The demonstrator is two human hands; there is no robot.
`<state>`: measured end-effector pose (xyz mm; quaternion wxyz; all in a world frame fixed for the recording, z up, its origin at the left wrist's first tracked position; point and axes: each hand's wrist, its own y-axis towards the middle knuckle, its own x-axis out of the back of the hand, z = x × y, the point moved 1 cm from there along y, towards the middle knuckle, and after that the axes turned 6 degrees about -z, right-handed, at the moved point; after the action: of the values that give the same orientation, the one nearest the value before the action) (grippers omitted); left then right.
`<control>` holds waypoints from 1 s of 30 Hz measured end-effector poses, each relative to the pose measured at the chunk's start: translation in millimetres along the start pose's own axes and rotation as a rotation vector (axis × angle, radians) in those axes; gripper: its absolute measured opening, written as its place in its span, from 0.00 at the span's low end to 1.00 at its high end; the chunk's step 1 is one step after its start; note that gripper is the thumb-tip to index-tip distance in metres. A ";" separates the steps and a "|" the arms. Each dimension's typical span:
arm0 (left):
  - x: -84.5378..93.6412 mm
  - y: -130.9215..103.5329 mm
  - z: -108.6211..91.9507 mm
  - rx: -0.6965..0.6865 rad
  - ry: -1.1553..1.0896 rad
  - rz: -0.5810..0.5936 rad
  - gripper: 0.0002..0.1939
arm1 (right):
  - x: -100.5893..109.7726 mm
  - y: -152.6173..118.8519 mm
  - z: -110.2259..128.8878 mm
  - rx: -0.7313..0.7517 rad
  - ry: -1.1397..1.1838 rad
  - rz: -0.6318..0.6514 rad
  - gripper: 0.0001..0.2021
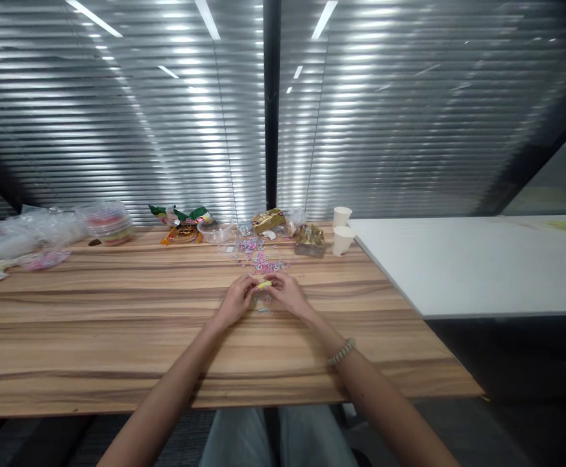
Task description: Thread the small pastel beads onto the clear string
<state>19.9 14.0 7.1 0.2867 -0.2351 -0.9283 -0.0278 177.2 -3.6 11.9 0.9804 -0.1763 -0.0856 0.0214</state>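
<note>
My left hand (238, 298) and my right hand (285, 292) meet over the middle of the wooden table. Between their fingertips is a small bright yellow strip (264, 285), pinched from both sides; its exact kind is too small to make out. Just in front of my wrists lie a few small pale green and pinkish pieces (263, 310). Beyond my fingers spreads a loose pile of tiny pink, white and blue bits (266, 263). A beaded bracelet (342, 351) circles my right wrist.
Along the back of the wooden table (93, 337) stand a clear plastic bowl (215, 231), green snack packaging (180, 217), gold wrappers (268, 221) and two paper cups (343, 240). Stacked containers (110, 224) and plastic bags (44, 227) sit at left. A white table (482, 266) adjoins at right.
</note>
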 end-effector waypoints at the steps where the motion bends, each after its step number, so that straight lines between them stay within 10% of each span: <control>1: -0.1 -0.1 -0.2 0.000 0.006 0.002 0.10 | -0.7 0.3 -1.4 -0.018 0.022 0.011 0.12; 30: -6.4 -2.9 -3.7 0.091 -0.159 -0.054 0.14 | 3.7 4.3 -4.7 -0.168 0.250 -0.175 0.13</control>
<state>25.2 8.0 6.9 0.2216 -0.1980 -0.9545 0.0255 181.6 -0.9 6.6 0.9634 -0.2507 0.0205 -0.0933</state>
